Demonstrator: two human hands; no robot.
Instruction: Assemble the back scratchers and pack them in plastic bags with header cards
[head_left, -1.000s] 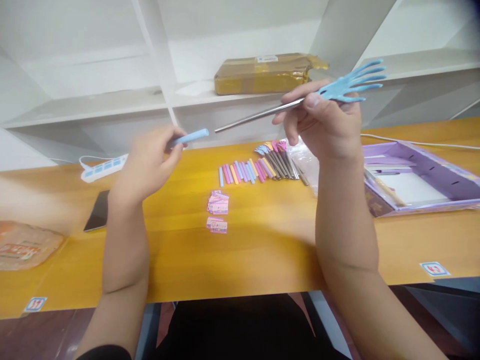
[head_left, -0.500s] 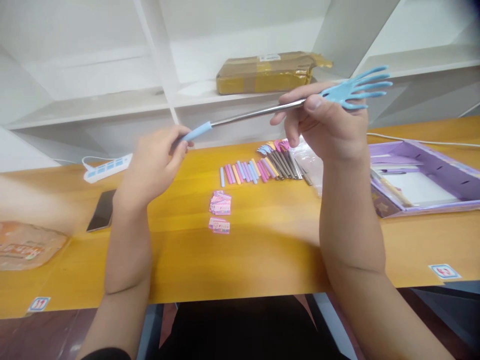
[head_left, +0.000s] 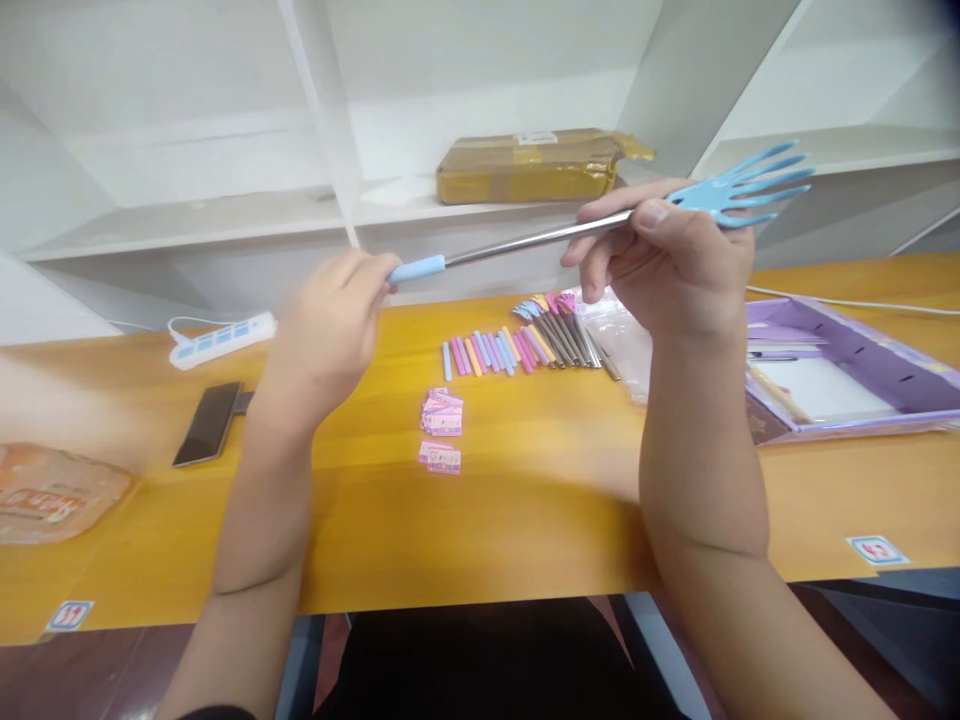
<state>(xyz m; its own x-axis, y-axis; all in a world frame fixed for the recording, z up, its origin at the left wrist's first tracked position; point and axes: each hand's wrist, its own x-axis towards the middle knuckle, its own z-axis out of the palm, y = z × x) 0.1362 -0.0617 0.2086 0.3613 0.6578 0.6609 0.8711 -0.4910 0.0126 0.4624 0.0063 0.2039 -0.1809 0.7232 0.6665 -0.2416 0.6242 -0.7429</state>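
Observation:
A back scratcher with a blue hand-shaped head, a metal rod and a light blue handle sleeve is held up above the table between both hands. My left hand is closed round the end of the blue sleeve. My right hand pinches the rod just below the blue head, thumb on top. Below lies a row of coloured handle sleeves in blue, pink, purple and orange. Beside them are several scratcher rods with coloured heads. Small pink printed cards lie in two piles nearer me.
A purple box stands on the table's right, near a clear plastic bag. On the left are a power strip, a phone and an orange package. A taped carton sits on the shelf behind.
Both hands and the back scratcher have shifted slightly right and down in view. My left hand has turned a little on the sleeve. The camera view has moved slightly too.

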